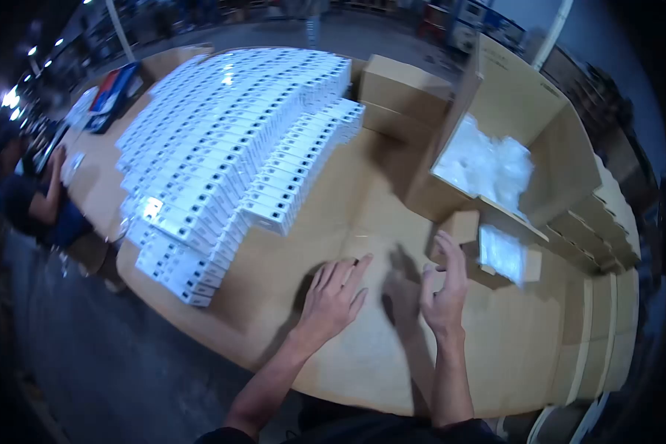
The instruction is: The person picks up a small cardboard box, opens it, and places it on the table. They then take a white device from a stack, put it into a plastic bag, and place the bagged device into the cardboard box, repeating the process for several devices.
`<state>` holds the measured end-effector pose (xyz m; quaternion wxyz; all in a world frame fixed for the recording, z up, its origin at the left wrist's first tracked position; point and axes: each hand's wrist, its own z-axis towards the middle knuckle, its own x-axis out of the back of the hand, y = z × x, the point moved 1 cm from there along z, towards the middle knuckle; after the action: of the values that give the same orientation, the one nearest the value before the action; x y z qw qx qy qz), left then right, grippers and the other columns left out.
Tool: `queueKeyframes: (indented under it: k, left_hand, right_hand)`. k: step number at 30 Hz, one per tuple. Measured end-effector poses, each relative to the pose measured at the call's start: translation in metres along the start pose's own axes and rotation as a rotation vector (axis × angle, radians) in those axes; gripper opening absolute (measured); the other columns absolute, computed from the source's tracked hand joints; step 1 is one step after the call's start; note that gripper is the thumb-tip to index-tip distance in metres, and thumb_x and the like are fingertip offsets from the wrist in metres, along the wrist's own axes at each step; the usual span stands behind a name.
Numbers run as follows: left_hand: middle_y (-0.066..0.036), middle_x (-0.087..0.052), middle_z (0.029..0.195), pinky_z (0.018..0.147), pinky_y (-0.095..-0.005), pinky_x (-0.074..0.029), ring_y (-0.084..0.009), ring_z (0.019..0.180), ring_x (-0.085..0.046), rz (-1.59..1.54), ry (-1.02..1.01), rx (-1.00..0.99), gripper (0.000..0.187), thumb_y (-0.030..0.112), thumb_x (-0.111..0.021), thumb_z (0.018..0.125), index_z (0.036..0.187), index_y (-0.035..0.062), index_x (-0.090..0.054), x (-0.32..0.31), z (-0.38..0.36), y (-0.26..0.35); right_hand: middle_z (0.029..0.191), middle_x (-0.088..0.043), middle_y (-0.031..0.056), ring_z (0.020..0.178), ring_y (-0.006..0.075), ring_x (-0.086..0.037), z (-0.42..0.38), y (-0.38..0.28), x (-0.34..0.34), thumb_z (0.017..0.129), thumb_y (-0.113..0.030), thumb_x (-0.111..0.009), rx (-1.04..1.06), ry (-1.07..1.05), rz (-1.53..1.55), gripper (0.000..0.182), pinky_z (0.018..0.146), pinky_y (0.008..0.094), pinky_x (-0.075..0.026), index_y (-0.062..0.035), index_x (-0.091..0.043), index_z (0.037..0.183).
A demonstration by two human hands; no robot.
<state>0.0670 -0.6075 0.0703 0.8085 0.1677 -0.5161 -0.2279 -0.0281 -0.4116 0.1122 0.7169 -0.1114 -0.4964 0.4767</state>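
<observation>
My left hand (pixel 331 300) is over the middle of the tabletop (pixel 348 362), fingers apart, holding nothing. To its right, my right hand (pixel 446 287) is raised with its fingers apart and nothing visible between them. Just beyond it sits a small brown box (pixel 460 228) beside a clear plastic packet (pixel 502 254). Many small white boxes (pixel 214 148) stand in tight stacked rows at the left, with a lower stepped row (pixel 292 174) on their near right side. Neither hand touches them.
A large open carton (pixel 570 159) holding clear plastic bags (pixel 488 159) stands at the right, near a closed carton (pixel 403 92). Flattened cartons (pixel 599 333) line the right edge. At the far left are a blue and red tray (pixel 115 92) and another person (pixel 41 196).
</observation>
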Motion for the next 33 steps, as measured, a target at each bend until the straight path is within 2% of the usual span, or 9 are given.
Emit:
queueKeyframes:
  k: [3,7,12,15,19,24,29,30,33]
  left_hand:
    - [-0.023,-0.055,0.132,0.104,-0.0485,-0.046,-0.0412,0.121,-0.054,0.086,0.196,0.122,0.07,0.008,-0.073,0.086,0.15,0.003,-0.044,0.032,-0.013,-0.034]
    - [-0.023,-0.05,0.142,0.11,-0.0475,-0.043,-0.0416,0.132,-0.049,0.12,0.322,0.191,0.07,0.004,-0.07,0.086,0.15,-0.0018,-0.041,0.06,-0.019,-0.074]
    - [-0.022,-0.052,0.144,0.115,-0.0472,-0.039,-0.0382,0.14,-0.046,0.262,0.279,0.161,0.068,0.005,-0.068,0.088,0.151,-0.0018,-0.042,0.074,-0.013,-0.105]
    - [-0.022,-0.053,0.143,0.114,-0.0467,-0.039,-0.0372,0.139,-0.046,0.299,0.274,0.173,0.067,0.005,-0.067,0.089,0.151,-0.0005,-0.043,0.071,-0.015,-0.115]
    - [-0.013,-0.059,0.123,0.099,-0.0427,-0.046,-0.0292,0.122,-0.056,0.381,0.337,0.165,0.065,0.0,-0.066,0.086,0.149,0.0073,-0.052,0.069,-0.019,-0.119]
    - [-0.01,-0.058,0.111,0.091,-0.0422,-0.048,-0.0298,0.104,-0.058,0.334,0.373,0.162,0.035,-0.004,-0.073,0.078,0.112,0.005,-0.074,0.073,-0.016,-0.118]
    - [-0.01,-0.058,0.112,0.097,-0.048,-0.046,-0.0316,0.109,-0.058,0.29,0.359,0.15,0.039,-0.005,-0.077,0.072,0.109,0.0063,-0.072,0.08,-0.03,-0.083]
    - [-0.01,-0.057,0.112,0.098,-0.0485,-0.046,-0.0322,0.111,-0.058,0.266,0.365,0.121,0.039,-0.005,-0.077,0.071,0.109,0.0064,-0.072,0.082,-0.03,-0.074]
    - [-0.011,-0.057,0.112,0.097,-0.0474,-0.048,-0.0336,0.111,-0.058,0.212,0.37,-0.007,0.044,-0.009,-0.078,0.068,0.109,0.0055,-0.072,0.084,-0.018,-0.046]
  right_hand:
    - [0.138,-0.057,0.0219,0.123,0.0415,-0.056,0.015,-0.021,-0.048,0.089,0.006,-0.056,0.141,-0.202,0.106,0.052,0.105,0.0456,-0.046,0.0015,-0.051,0.141]
    - [0.139,-0.059,0.022,0.127,0.0423,-0.053,0.036,-0.041,-0.11,0.089,0.006,-0.055,0.284,-0.372,0.158,0.066,0.111,0.0484,-0.042,-0.0002,-0.034,0.152]
    - [0.143,-0.059,0.018,0.134,0.041,-0.05,0.059,-0.063,-0.156,0.09,0.005,-0.051,0.381,-0.478,0.133,0.072,0.112,0.0512,-0.04,0.002,-0.024,0.156]
    - [0.143,-0.059,0.0161,0.136,0.0405,-0.049,0.064,-0.063,-0.173,0.089,0.003,-0.051,0.423,-0.519,0.067,0.074,0.11,0.0519,-0.041,0.0025,-0.022,0.157]
    - [0.146,-0.058,0.0157,0.138,0.0414,-0.047,0.063,-0.062,-0.176,0.086,0.005,-0.05,0.455,-0.506,-0.004,0.077,0.11,0.0524,-0.041,0.0024,-0.021,0.158]
    - [0.147,-0.056,0.0188,0.137,0.0433,-0.047,0.061,-0.065,-0.174,0.086,0.006,-0.049,0.391,-0.558,0.052,0.073,0.112,0.0528,-0.039,0.0031,-0.026,0.155]
    - [0.142,-0.053,0.0253,0.136,0.0435,-0.046,0.055,-0.07,-0.129,0.091,0.004,-0.052,0.235,-0.514,0.277,0.064,0.116,0.0506,-0.035,0.0016,-0.035,0.152]
    - [0.134,-0.059,0.0211,0.126,0.0345,-0.056,0.052,-0.065,-0.119,0.096,-0.003,-0.056,0.101,-0.526,0.323,0.059,0.107,0.0449,-0.045,-0.0017,-0.039,0.152]
    - [0.124,-0.063,0.0154,0.109,0.0218,-0.062,0.044,-0.051,-0.085,0.101,-0.012,-0.059,-0.212,-0.715,0.594,0.056,0.092,0.0358,-0.053,-0.0049,-0.04,0.154]
